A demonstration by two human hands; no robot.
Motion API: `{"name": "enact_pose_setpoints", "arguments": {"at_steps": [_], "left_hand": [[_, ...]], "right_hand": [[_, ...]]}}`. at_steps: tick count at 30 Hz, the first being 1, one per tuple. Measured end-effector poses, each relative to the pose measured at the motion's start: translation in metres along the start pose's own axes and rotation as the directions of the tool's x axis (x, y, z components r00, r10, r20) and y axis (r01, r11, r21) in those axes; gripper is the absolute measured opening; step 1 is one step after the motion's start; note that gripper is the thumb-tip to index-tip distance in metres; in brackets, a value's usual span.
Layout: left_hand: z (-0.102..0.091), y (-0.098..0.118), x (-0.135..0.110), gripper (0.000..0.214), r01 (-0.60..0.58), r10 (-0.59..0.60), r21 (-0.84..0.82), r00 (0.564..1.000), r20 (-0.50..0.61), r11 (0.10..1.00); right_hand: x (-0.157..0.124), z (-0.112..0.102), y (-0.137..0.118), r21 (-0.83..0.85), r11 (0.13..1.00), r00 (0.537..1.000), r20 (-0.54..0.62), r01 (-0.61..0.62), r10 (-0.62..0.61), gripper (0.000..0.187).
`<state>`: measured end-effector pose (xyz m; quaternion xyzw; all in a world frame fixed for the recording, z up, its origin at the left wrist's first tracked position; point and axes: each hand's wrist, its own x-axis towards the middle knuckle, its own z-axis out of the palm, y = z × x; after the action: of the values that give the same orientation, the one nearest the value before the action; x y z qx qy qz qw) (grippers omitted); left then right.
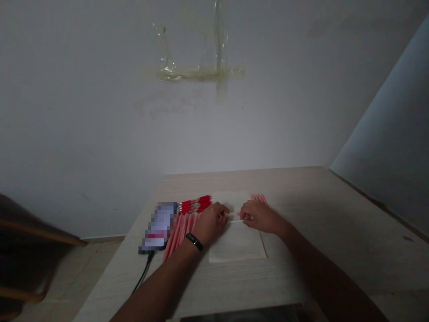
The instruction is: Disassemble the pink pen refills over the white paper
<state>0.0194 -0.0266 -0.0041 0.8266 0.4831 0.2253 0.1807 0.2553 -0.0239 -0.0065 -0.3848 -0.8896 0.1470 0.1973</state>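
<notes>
My right hand (pixel 257 215) is closed in a pinch around a thin white stick, like a pen refill (pixel 236 220), which points left toward my other hand. A short pale pink piece (pixel 236 213) shows just above the stick, by my right fingertips. My left hand (pixel 213 220), with a black band on the wrist, has its fingers curled together at the stick's left end; what they hold is hidden. Both hands are above a pale sheet or pad (pixel 234 246). Pink pen barrels (pixel 179 232) lie beside my left hand, and more pink barrels (pixel 259 198) lie behind my right hand.
Several red pens (pixel 194 204) lie in a row at the back left. A phone (pixel 159 228) with a black cable (pixel 144 273) lies near the left edge of the wooden table (pixel 301 188). A wall (pixel 268 112) with peeling tape rises behind.
</notes>
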Motion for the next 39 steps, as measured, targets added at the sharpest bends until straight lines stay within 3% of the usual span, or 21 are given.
{"name": "enact_pose_setpoints", "arguments": {"at_steps": [13,18,33,39], "left_hand": [[0.006,-0.012,-0.001,0.022,0.124,-0.123,0.071,0.992,-0.017,0.99],[0.008,-0.014,-0.002,0.024,0.122,-0.12,0.086,0.992,-0.026,0.989],[0.005,-0.014,-0.003,0.029,0.15,-0.152,0.149,0.988,0.003,0.977],[0.004,-0.011,-0.002,0.029,0.164,-0.168,0.163,0.986,0.011,0.973]], "right_hand": [[-0.004,0.0,0.006,-0.002,0.998,0.996,0.065,-0.069,0.069,0.01],[-0.003,-0.001,0.005,-0.013,0.994,0.989,0.105,-0.106,0.107,0.009],[-0.004,0.001,0.005,-0.009,0.989,0.986,0.076,-0.145,0.145,0.007],[-0.004,0.003,0.004,-0.067,0.976,0.975,0.064,-0.209,0.213,0.006]]}}
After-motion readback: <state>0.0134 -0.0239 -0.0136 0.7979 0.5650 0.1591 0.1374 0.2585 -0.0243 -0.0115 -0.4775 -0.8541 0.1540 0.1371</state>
